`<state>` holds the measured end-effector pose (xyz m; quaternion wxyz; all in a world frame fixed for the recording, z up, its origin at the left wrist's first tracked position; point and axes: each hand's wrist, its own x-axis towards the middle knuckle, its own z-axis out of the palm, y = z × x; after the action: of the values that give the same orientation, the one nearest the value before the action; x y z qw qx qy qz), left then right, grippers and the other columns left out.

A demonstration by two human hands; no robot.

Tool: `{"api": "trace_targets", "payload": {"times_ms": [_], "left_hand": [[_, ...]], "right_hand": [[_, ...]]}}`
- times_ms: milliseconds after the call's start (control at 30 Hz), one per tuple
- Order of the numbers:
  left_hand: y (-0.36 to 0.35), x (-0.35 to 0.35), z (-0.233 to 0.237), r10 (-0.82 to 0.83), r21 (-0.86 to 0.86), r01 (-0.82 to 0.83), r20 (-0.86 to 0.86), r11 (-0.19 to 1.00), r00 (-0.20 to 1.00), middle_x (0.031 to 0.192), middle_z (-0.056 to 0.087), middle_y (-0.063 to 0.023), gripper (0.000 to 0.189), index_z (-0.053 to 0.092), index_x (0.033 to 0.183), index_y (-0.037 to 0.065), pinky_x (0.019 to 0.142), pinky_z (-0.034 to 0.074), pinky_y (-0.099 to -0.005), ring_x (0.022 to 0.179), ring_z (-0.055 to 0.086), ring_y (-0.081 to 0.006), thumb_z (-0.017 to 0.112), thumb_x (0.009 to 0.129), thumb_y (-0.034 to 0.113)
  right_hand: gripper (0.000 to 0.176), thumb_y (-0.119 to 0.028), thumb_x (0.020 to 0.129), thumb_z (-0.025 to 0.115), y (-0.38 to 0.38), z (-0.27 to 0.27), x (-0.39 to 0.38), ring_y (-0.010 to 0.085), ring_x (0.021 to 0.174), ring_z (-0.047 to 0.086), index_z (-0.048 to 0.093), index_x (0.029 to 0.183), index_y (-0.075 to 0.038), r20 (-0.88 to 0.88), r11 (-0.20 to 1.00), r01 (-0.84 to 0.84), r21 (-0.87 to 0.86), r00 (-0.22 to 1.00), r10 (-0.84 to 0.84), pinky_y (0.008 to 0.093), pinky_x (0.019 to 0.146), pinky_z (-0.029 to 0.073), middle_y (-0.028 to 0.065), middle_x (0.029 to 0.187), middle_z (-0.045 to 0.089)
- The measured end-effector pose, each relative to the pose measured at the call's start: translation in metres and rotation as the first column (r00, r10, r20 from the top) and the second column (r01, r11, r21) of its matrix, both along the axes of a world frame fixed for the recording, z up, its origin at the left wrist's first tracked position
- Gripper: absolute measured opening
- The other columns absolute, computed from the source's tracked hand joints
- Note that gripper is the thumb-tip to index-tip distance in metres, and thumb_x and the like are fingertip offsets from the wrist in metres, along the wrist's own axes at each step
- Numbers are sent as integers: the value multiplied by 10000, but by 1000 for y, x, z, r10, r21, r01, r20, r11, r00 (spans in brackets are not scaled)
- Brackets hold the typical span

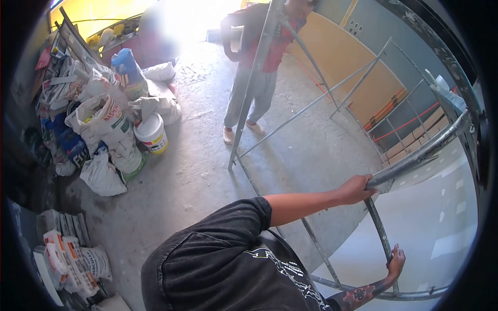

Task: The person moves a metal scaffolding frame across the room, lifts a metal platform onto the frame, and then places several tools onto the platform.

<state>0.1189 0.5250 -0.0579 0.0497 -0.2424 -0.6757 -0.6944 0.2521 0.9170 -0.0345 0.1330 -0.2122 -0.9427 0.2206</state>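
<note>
Dusty concrete floor (187, 176) fills the room, seen from high above, and a metal scaffold frame (238, 137) rises from it toward the camera.

Both of the person's hands are on the near end of that frame. The left hand (358, 189), at the end of a bare arm stretched out from a black sleeve, is closed around the lower end of a thick sloping tube (420, 154). The right hand (395, 262), on a tattooed forearm, is wrapped around a thinner upright bar (381, 234) just below — fingers curled round the metal. The two hands are near each other but apart, one above the other, on the same section of the frame.

Behind that section lies a pale white board (441, 228), and farther back a yellow wall (342, 57) with diagonal braces crossing in front of it.

Another person (259, 67) in a red top and grey trousers stands on the floor at the far side, right beside the frame's long pole.

Off to the left, well apart from the frame, a heap of printed bags (104, 124) lies against the wall, with a blue sack (127, 70) on top and a white bucket (151, 133) at its edge. More stacked sacks (72, 256) sit in the lower left corner.
</note>
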Motion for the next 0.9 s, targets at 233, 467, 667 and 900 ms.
{"api": "trace_targets", "payload": {"times_ms": [233, 467, 667, 900], "left_hand": [[3, -3, -4, 29, -20, -29, -12, 999, 1000, 640, 529, -171, 329, 508, 829, 9, 600, 417, -395, 610, 531, -292, 648, 855, 305], [5, 0, -2, -8, -32, 8, 10, 999, 1000, 638, 521, -163, 330, 495, 817, 15, 595, 411, -388, 594, 497, -256, 648, 861, 305], [0, -4, 3, 23, -78, -25, -25, 997, 999, 626, 474, -133, 330, 482, 808, 22, 585, 398, -371, 587, 437, -229, 655, 862, 298], [5, -2, 2, 15, -30, -14, 7, 999, 1000, 626, 455, -113, 346, 468, 800, 34, 588, 385, -363, 603, 406, -208, 652, 870, 318]], "right_hand": [[499, -531, 904, 495, -16, 5, 2, 142, 367, 413, 551, 790, -49, 11, 1000, 28, 3, 1000, -28, 291, 322, 313, 28, 522, 398], [489, -496, 912, 494, -25, 14, 8, 170, 438, 501, 587, 838, -22, 22, 999, 28, 17, 999, -28, 316, 374, 366, 80, 620, 522], [471, -486, 913, 504, -26, 9, 4, 143, 381, 444, 574, 819, -30, -48, 996, 50, 69, 998, -47, 290, 340, 348, 48, 542, 459], [465, -499, 910, 497, -38, 22, 9, 183, 438, 518, 599, 802, -58, 39, 994, 105, 40, 994, -107, 337, 423, 402, 65, 598, 536]]}}
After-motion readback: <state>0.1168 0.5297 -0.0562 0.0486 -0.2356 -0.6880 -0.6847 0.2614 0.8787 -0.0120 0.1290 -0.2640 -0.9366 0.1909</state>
